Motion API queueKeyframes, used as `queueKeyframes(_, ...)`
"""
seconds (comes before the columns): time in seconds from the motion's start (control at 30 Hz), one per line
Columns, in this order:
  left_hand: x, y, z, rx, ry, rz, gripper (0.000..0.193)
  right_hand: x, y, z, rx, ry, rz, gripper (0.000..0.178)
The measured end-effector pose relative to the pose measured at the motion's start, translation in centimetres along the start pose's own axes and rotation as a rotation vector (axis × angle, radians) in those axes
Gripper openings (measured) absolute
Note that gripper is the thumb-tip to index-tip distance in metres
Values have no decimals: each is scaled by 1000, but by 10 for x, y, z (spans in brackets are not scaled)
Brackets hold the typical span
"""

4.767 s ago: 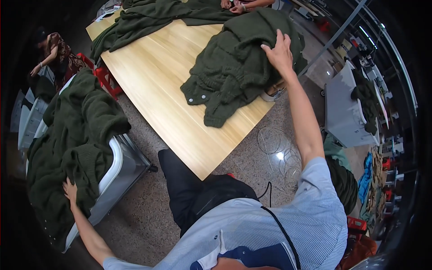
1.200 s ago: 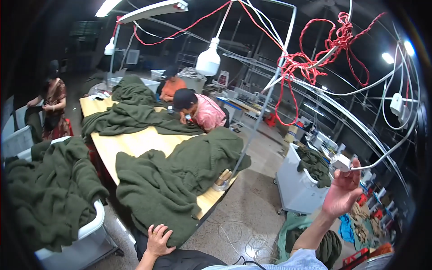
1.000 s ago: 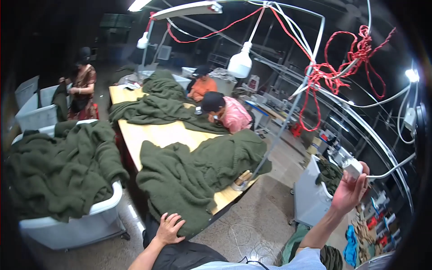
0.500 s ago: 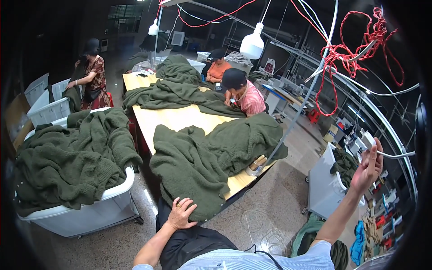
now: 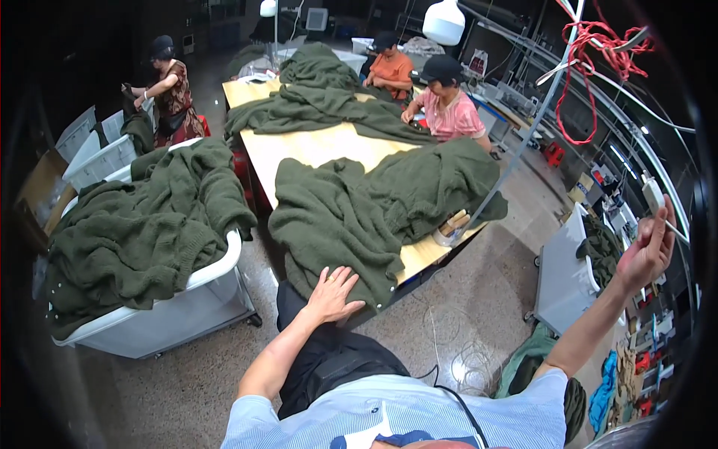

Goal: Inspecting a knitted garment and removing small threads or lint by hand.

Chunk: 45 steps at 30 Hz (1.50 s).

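My left hand (image 5: 333,295) rests with fingers spread on the near corner of a dark green knitted garment (image 5: 329,217). The garment lies heaped over the near end of a pale wooden table (image 5: 262,153), its corner hanging past the edge. Far out to the right, my right hand (image 5: 649,251) is raised, fingers closed on a small white block (image 5: 654,193) with a white cable; I cannot make out its exact kind. Near the table corner a tub of wooden-handled tools (image 5: 451,230) stands by a metal pole (image 5: 523,142).
A white wheeled bin (image 5: 172,322) heaped with green knitwear stands left; another wheeled bin (image 5: 561,258) is right. Two people sit across the table, and a third stands by bins far left. A white bulb (image 5: 444,22) and red wires (image 5: 591,67) hang overhead. Loose cable (image 5: 460,359) coils on the floor.
My view has tilted down, so the scene sits higher and further right. My left hand stays on the garment; my right hand still holds the white block. The standing person's raised hand has come down.
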<state>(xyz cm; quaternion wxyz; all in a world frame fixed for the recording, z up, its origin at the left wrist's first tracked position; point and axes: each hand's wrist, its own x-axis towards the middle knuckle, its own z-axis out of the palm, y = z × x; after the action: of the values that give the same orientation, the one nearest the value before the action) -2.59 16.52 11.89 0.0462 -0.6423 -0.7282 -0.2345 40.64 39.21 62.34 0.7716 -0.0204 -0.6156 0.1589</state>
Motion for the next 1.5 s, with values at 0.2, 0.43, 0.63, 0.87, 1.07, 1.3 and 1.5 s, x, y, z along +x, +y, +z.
queueKeyframes(0.2, 43, -13, 27, 40, -132, 65, 81, 5, 5, 3, -116, 24, 71, 29)
queueKeyframes(0.43, 60, 8, 25, 90, -37, 158, 83, 10, 2, -15, -224, -2, 26, 28)
queueKeyframes(0.63, 21, 6, 8, 101, 41, 162, 92, -8, -23, -24, -261, -21, 35, 30)
queueKeyframes(0.87, -38, 7, -30, 168, 135, 110, 91, -26, -40, 16, -120, -26, 17, 28)
queueKeyframes(1.07, -75, 31, -33, 57, 263, -13, 89, -23, -26, 24, -49, -24, 35, 28)
queueKeyframes(1.3, -129, 37, 17, -47, 429, -165, 95, -5, -29, 35, 32, -76, 117, 28)
queueKeyframes(1.5, -147, 36, 40, -145, 439, -254, 96, 5, -36, 20, -41, -24, 54, 26)
